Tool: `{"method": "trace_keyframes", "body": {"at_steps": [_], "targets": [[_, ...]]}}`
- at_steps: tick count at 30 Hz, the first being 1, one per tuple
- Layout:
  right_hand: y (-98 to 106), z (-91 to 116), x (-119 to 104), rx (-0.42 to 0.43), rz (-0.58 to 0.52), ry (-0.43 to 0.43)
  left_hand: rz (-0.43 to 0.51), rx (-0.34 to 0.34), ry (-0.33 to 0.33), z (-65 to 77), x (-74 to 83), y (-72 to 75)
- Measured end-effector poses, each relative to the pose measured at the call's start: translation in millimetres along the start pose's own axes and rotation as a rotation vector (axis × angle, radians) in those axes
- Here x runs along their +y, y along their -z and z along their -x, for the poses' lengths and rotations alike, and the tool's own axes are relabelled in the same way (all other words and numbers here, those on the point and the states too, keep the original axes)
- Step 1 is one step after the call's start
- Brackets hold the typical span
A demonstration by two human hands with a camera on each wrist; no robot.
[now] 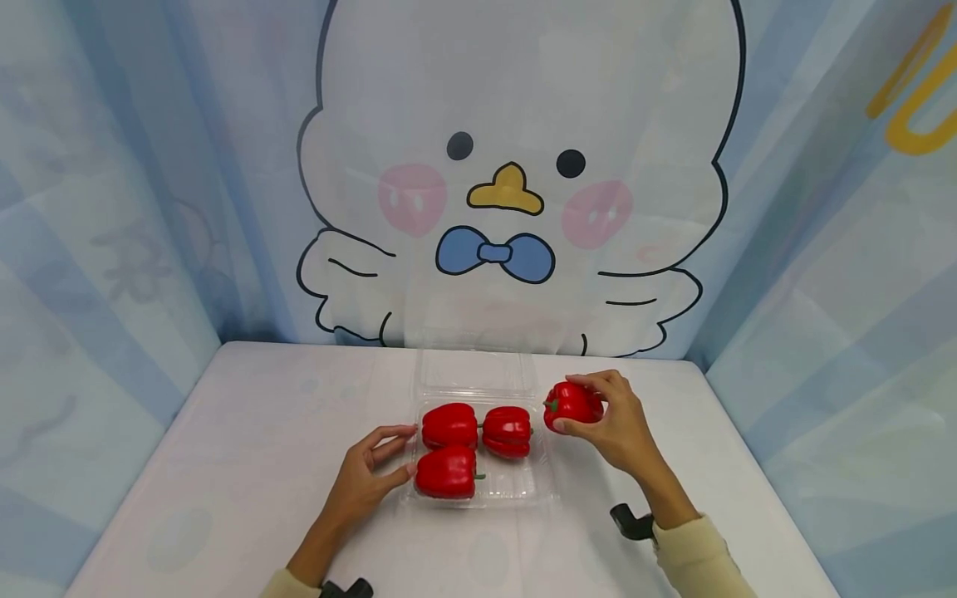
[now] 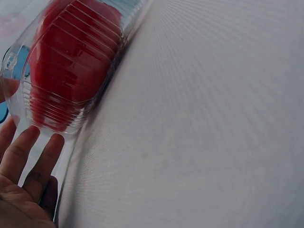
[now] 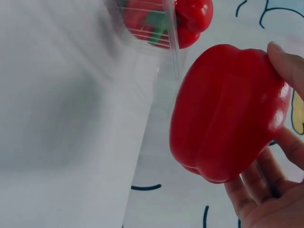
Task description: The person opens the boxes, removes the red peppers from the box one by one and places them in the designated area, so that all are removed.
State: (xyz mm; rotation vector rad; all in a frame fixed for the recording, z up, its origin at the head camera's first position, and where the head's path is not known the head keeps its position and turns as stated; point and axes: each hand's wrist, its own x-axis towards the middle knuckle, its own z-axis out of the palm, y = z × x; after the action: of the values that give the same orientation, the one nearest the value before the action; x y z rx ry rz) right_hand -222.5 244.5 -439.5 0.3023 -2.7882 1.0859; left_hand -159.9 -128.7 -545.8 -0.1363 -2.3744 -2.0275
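Note:
My right hand (image 1: pixel 620 423) grips a red bell pepper (image 1: pixel 571 405) between thumb and fingers, beside the right edge of a clear plastic clamshell box (image 1: pixel 516 490). In the right wrist view the held bell pepper (image 3: pixel 228 114) is large, and thumb and fingers wrap one side of it. Inside the box lie two red bell peppers at the left, a rear one (image 1: pixel 449 425) and a front one (image 1: pixel 446 472), and a third bell pepper (image 1: pixel 507 432) at the rear right. My left hand (image 1: pixel 366 473) is at the box's left side, its fairly straight fingers (image 2: pixel 50 152) right at the ribbed plastic wall.
The box's clear lid (image 1: pixel 474 370) lies folded back toward the rear curtain (image 1: pixel 516 307), which carries a cartoon bird. A white cloth covers the table (image 1: pixel 247 465). Pale blue curtains (image 1: pixel 845 332) close in both sides. A black strap mount (image 1: pixel 631 523) sits at the right wrist.

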Motion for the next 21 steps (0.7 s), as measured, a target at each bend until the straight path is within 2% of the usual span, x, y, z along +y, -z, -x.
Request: {"method": "trace_keyframes", "body": {"at_steps": [21], "targets": [[-8, -11, 30, -0.033, 0.045, -0.112, 0.002, -0.007, 0.015, -0.7, -2.0, 1.2]]}}
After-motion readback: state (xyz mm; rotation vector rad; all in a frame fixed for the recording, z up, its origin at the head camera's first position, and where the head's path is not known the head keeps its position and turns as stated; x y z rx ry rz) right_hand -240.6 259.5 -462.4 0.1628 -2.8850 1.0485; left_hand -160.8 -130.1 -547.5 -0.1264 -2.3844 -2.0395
